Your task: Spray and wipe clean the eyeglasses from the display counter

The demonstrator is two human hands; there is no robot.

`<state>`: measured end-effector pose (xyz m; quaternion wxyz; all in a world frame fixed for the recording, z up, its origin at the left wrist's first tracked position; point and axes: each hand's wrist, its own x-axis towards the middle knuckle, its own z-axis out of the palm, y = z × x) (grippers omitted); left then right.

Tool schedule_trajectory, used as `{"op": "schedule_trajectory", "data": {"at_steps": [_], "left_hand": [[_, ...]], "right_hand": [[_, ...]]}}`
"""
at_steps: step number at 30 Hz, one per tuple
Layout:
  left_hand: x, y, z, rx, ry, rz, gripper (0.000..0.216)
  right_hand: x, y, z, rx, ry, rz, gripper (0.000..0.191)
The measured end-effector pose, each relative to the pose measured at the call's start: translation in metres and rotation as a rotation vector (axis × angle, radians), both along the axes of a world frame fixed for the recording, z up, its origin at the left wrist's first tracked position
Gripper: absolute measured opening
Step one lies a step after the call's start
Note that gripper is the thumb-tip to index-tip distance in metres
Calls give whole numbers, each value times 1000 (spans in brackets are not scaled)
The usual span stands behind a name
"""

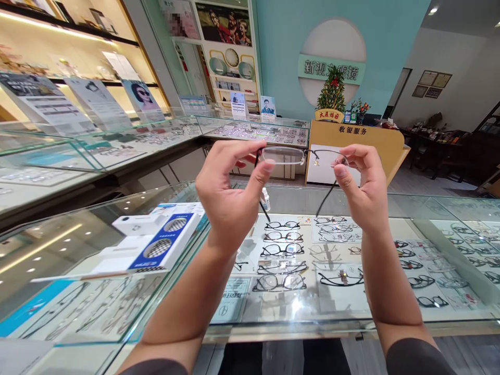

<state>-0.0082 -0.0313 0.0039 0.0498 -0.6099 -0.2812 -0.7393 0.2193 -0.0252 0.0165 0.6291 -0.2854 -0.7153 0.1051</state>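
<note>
Spectacles [283, 155] sit pinched between both hands, held up in the air well above the glass counter [429, 205]. From where I watch, the left hand [228, 192] has its fingers [267, 167] closed on the near end of the thin frame, with the thumb right at the lens edge. The right hand [365, 187] grips the other end by the hinge. Both temples hang open and point down. I judge the lens to be the weak point: a thumb sliding inward would smear it, and uneven twist between the 2 grips could bend the bridge. If either pinch loosens, the frame could drop onto the glass near the small bottle [265, 199] and the boxes [156, 245].
</note>
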Motion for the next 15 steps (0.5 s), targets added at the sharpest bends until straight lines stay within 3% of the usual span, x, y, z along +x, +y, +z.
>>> {"op": "schedule_trajectory", "data": {"at_steps": [7, 15], "left_hand": [[10, 3, -5, -58, -84, -158, 20], [-1, -7, 3, -162, 81, -173, 43]], "right_hand": [[8, 2, 0, -86, 39, 107, 39], [7, -3, 1, -13, -26, 0, 47]]}}
